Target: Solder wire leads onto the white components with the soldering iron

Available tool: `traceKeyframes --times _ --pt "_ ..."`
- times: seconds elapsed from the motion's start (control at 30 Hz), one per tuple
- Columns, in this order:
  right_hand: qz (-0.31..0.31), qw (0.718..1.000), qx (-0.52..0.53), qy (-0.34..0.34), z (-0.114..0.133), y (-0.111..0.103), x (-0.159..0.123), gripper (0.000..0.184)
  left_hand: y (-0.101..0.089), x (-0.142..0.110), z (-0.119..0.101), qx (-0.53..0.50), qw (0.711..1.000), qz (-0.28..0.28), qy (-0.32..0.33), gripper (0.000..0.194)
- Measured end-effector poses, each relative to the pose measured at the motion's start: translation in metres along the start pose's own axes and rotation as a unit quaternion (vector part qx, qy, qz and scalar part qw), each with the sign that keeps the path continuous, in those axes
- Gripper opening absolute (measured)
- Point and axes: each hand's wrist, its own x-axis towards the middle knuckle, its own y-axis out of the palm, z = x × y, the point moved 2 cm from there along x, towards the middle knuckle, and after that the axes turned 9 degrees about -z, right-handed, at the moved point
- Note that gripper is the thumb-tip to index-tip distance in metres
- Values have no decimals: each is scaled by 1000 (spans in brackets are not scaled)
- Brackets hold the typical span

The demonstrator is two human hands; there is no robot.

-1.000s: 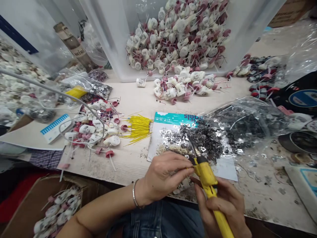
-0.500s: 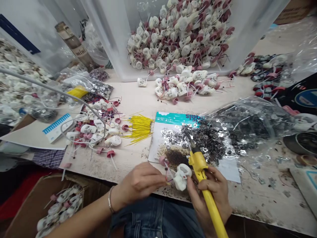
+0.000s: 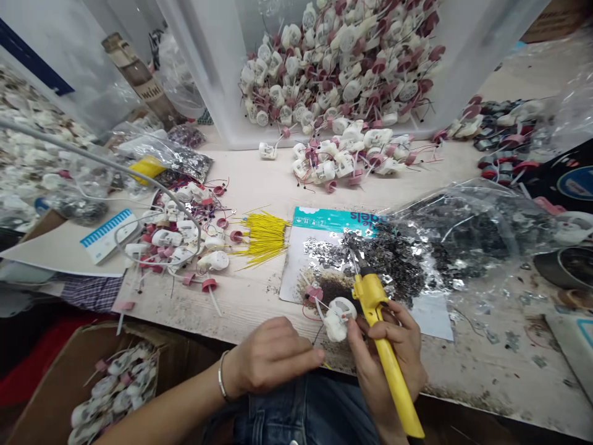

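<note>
My right hand [image 3: 393, 358] wraps round a yellow soldering iron [image 3: 386, 364], whose metal tip rests near the pile of small metal plates [image 3: 393, 259]. The thumb and fingers of that hand also grip a small white plastic housing [image 3: 336, 324]. A pink round cap [image 3: 315, 293] hangs from the housing on a white strip and thin wires. My left hand [image 3: 282, 355] is closed below and left of the housing, apart from it. A short bit of yellow wire [image 3: 327, 366] shows at its fingertips. A bundle of yellow wires [image 3: 265, 236] lies on the table.
A translucent bin [image 3: 217, 93] full of white and pink parts stands at the back. Loose housings [image 3: 347, 154] lie before it, others [image 3: 178, 238] at left. A clear bag [image 3: 477, 228] of metal plates lies right; a cardboard box [image 3: 41, 395] sits below left. A grey cable [image 3: 115, 164] loops across.
My left hand has drawn down, away from the white housing, and its fingers have turned. The housing and pink cap have risen slightly. The soldering iron stays in my right hand.
</note>
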Motion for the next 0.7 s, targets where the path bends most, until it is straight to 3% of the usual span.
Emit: traceKeyframes --times 0.07,0.23,0.27,0.37,0.43,0.5,0.6,0.7 --pt "4 1000 -6 -4 -1 1 -1 22 6 2 -4 -26 998 43 35 26" --pt "-15 999 -15 27 -2 -3 2 23 -3 -4 10 25 988 -93 -120 26" --pt "-15 999 -15 29 -2 -3 2 23 -6 -5 12 41 989 -85 -115 28" --pt "1 1000 -11 9 -2 0 2 22 -6 -3 8 24 999 27 7 27" --pt "15 1000 -7 -16 -3 4 1 21 0 2 3 -20 999 40 17 19" --pt "25 998 -5 -58 -4 6 0 20 7 8 2 -67 995 -19 -71 14" --pt "58 987 1 -150 -3 5 -1 19 18 10 7 -115 956 -98 -251 12" --pt "97 978 39 -182 1 4 -4 19 23 10 12 -81 945 -75 -309 14"
